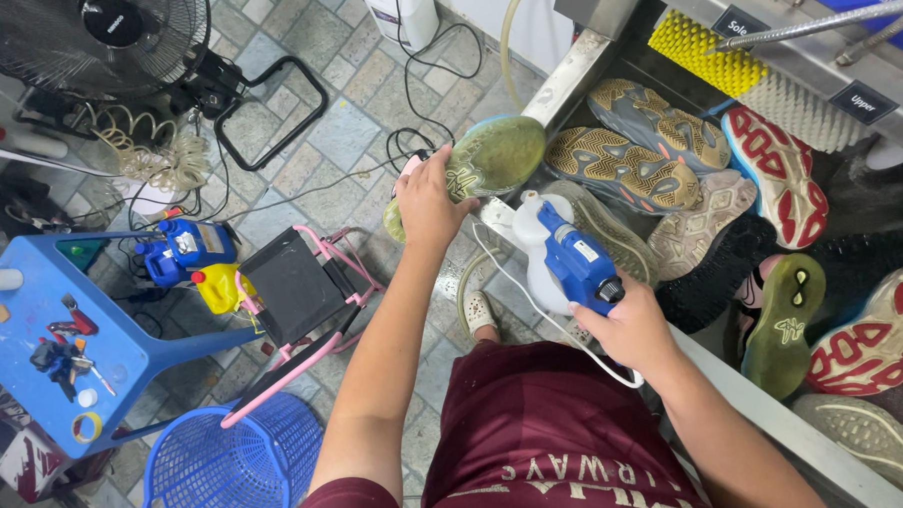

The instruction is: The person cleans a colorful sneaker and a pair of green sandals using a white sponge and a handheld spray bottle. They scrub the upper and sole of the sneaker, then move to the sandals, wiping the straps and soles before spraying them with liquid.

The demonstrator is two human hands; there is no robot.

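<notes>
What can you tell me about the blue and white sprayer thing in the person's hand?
The sprayer has a blue plastic body on top of a round white bottle. A thin white cord hangs from it and loops down past the wrist. The right hand grips its back end, and its front points up and left toward the green-soled shoe held in the left hand. It is held over the edge of the metal trough, where more shoes lie sole up.

We see a rubber sole [488, 163], matt and stained green, and a glossy blue plastic sprayer [577, 265] with a smooth white bottle. The trough [575, 74] looks like dull brushed metal. The brush [710, 55] has coarse yellow bristles; the floor [337, 128] is rough stone tile.
</notes>
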